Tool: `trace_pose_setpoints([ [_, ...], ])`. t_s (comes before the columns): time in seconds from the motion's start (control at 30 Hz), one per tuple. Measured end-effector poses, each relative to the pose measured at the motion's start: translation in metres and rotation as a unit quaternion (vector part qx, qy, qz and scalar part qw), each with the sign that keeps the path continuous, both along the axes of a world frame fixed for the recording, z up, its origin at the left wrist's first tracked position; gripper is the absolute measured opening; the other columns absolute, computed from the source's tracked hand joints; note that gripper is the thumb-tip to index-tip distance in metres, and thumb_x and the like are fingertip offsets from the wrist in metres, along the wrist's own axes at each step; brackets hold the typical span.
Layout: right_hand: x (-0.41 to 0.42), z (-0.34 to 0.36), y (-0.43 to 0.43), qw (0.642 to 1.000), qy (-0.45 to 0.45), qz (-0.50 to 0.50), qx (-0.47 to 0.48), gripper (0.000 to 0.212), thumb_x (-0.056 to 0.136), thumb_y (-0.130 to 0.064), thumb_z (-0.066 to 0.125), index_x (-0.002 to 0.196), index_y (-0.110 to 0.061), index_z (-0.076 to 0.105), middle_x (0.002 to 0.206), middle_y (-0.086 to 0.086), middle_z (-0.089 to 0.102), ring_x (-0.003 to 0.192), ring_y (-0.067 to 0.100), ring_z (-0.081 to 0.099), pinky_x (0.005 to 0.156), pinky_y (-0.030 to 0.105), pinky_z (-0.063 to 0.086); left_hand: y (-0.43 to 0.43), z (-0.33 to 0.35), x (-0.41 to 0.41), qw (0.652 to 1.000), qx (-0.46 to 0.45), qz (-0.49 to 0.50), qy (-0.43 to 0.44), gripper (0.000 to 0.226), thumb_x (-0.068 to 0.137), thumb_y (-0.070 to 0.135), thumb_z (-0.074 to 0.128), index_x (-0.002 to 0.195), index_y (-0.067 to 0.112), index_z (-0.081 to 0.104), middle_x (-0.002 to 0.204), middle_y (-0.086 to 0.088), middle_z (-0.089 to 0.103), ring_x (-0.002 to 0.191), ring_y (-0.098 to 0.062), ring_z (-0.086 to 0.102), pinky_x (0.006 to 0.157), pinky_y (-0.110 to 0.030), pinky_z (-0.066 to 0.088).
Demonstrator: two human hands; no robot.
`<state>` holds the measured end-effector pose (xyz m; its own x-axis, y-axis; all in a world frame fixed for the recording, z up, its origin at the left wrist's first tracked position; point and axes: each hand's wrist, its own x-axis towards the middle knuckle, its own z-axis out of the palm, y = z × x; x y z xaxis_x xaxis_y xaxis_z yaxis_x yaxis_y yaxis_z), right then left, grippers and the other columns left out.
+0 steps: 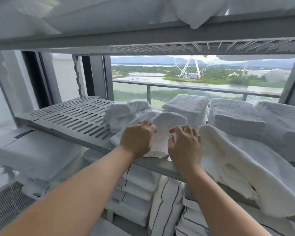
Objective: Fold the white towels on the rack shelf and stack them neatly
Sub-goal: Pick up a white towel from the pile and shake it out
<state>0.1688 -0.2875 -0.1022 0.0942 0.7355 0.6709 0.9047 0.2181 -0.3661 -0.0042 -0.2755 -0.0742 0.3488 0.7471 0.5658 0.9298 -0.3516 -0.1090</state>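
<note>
Here, head view. A small white towel (163,126) lies at the front edge of the slatted rack shelf (71,114), its far end humped up. The left hand (136,138) grips its left side, fingers curled into the cloth. The right hand (184,145) pinches its right side between thumb and bent fingers. Toward the back of the shelf: folded towel stacks (237,116) and a crumpled towel (124,113). Over the shelf's front edge, at its right end, a larger towel (245,167) hangs down. Under the shelf, striped linens (160,195) are piled.
</note>
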Motion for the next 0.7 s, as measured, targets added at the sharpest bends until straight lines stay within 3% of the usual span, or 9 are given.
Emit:
trace_pose_setpoints([
  [0.23, -0.096, 0.011, 0.03, 0.999, -0.04, 0.0, 0.008, 0.024, 0.092, -0.03, 0.059, 0.114, -0.024, 0.064, 0.115, 0.001, 0.061, 0.114, 0.024, 0.053, 0.099, 0.04, 0.04, 0.034, -0.013, -0.116, 0.997, -0.043, 0.056, -0.044, 0.031, 0.096, 0.032, 0.051, 0.123, 0.018, 0.058, 0.125, -0.002, 0.057, 0.111, -0.024, 0.058, 0.08, -0.04, 0.056],
  [0.4, -0.17, 0.024, 0.062, 0.996, -0.071, -0.04, -0.02, 0.031, 0.092, -0.039, 0.057, 0.12, -0.026, 0.061, 0.119, 0.002, 0.061, 0.117, 0.024, 0.052, 0.1, 0.041, 0.039, 0.065, -0.016, -0.191, 0.99, -0.083, 0.064, -0.096, 0.036, 0.095, 0.041, 0.052, 0.125, 0.02, 0.054, 0.127, -0.004, 0.057, 0.108, -0.026, 0.06, 0.078, -0.037, 0.053],
  [0.7, -0.227, 0.021, 0.105, 0.992, -0.091, -0.067, -0.054, 0.034, 0.09, -0.044, 0.061, 0.119, -0.026, 0.063, 0.118, 0.003, 0.064, 0.116, 0.025, 0.055, 0.098, 0.041, 0.041, 0.11, -0.018, -0.253, 0.987, -0.105, 0.046, -0.117, 0.038, 0.095, 0.046, 0.051, 0.124, 0.021, 0.053, 0.128, -0.003, 0.057, 0.109, -0.025, 0.059, 0.084, -0.042, 0.054],
])
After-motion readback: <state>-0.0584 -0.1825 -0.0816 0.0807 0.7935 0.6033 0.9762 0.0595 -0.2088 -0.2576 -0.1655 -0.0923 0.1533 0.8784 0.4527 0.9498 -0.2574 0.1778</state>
